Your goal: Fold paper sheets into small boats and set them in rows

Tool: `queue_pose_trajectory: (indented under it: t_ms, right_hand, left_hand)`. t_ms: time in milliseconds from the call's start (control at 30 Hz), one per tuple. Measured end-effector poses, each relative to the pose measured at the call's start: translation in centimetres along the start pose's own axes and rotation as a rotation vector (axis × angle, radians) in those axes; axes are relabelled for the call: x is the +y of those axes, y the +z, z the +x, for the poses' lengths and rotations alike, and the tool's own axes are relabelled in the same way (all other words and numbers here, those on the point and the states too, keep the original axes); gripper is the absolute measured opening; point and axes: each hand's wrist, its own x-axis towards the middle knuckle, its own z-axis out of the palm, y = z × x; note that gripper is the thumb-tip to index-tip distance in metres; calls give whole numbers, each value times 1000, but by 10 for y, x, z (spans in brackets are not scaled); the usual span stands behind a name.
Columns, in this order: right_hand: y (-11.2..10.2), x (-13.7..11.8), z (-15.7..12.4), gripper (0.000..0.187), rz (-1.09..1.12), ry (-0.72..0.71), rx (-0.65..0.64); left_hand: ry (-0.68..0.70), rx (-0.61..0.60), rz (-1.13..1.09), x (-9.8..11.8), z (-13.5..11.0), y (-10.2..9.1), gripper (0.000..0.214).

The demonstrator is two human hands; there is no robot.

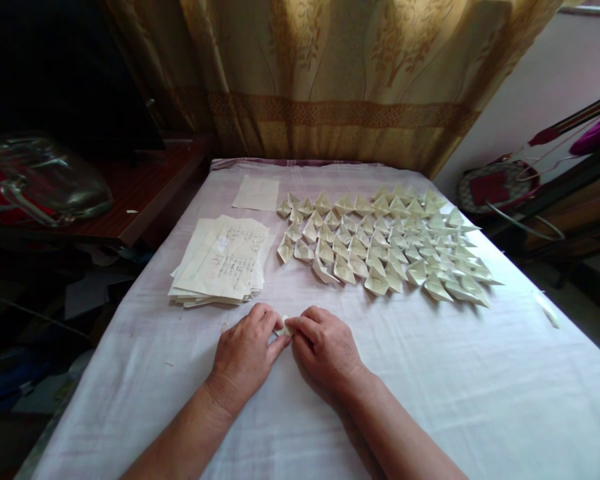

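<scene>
Small pale paper piece (285, 326): between both hands, over the white cloth (280, 433), mostly hidden by fingers. Left hand (249, 342): thumb and fingers pinching its left side. Right hand (326, 342): narrow grip, thumb and fingers on its right side. Just beyond left hand: stack of sheets (225, 260), writing on top. Beyond right hand, extending rightward: many folded paper shapes (377, 283), boat-like, in close rows. Past the stack from left hand: single sheet (257, 193). Farthest from both hands: gold patterned curtain (330, 63).
</scene>
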Motion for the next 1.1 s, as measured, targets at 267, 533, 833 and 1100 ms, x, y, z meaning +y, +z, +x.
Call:
queue_pose_trajectory:
  t_ms: [267, 533, 833, 1100]
  right_hand:
    - [0, -2, -2, 19, -149, -54, -26]
    - [-1, 1, -6, 23, -122, -82, -16]
    - [-4, 1, 0, 15, -191, -65, -67]
    - [-6, -2, -4, 14, -213, -88, -53]
  left_hand:
    - [14, 25, -105, -5, 1, -2, 4]
    - [21, 31, -74, -2, 0, -3, 5]
    - [-10, -12, -10, -1, 2, -1, 9]
    - [34, 22, -30, -3, -2, -1, 9]
